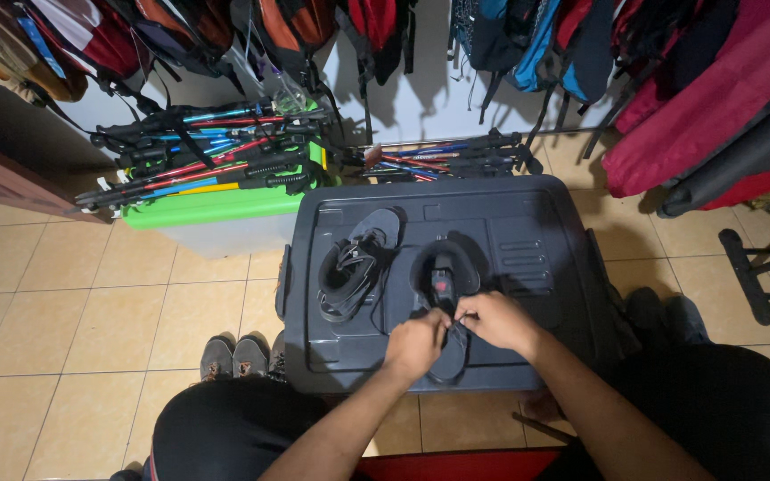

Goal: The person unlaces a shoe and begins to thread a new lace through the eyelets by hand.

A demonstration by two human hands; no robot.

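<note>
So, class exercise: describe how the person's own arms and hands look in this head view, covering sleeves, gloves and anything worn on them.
Both forearms are bare, with no sleeves showing. The left hand and right hand are ungloved. No watch, ring, bracelet or marking can be made out on either in this dim light.

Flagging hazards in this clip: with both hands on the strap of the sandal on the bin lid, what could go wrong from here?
1. The left hand and right hand pinch a strap on the near sandal; in this dim light a mis-threaded strap seems possible.
2. That sandal lies near the front edge of the black bin lid; a tug might slide it off.
3. The other sandal lies loose, so a jolt could shift it.
</note>
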